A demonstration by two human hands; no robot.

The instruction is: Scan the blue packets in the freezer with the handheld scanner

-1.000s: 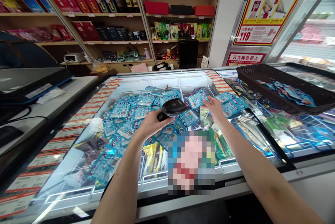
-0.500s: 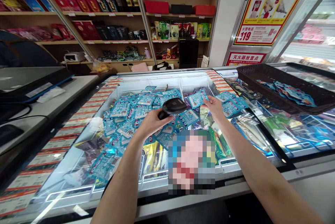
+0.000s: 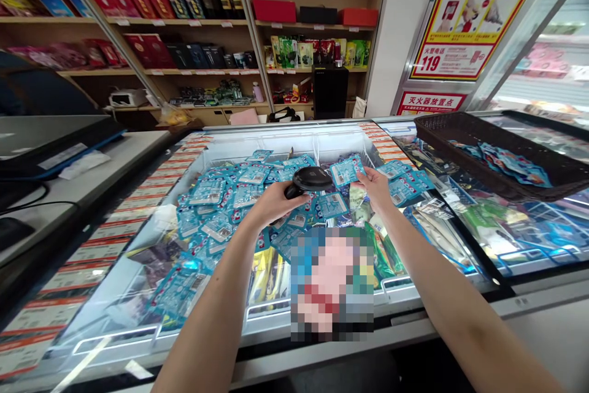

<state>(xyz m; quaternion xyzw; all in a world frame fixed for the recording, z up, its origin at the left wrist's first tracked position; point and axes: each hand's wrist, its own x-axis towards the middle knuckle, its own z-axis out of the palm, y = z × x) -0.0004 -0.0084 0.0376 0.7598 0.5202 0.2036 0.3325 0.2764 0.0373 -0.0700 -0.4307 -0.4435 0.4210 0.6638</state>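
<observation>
My left hand (image 3: 271,204) is wrapped round the grip of a black barcode scanner (image 3: 307,180), whose head points toward a blue packet (image 3: 347,171). My right hand (image 3: 377,189) pinches that packet by its lower right edge and holds it just above the pile. Both hands hover over an open chest freezer (image 3: 322,319) filled with several blue packets (image 3: 221,197) on the left and green and yellow wrapped ices nearer the front.
A dark woven basket (image 3: 464,135) with a few blue packets rests on the closed freezer lid at right. A counter with a dark device (image 3: 50,141) runs along the left. Wooden shelves (image 3: 193,22) of boxes and bottles stand behind.
The scanner and my left hand have shifted a little right and up, closer to the blue packet. My right hand keeps the packet almost where it was.
</observation>
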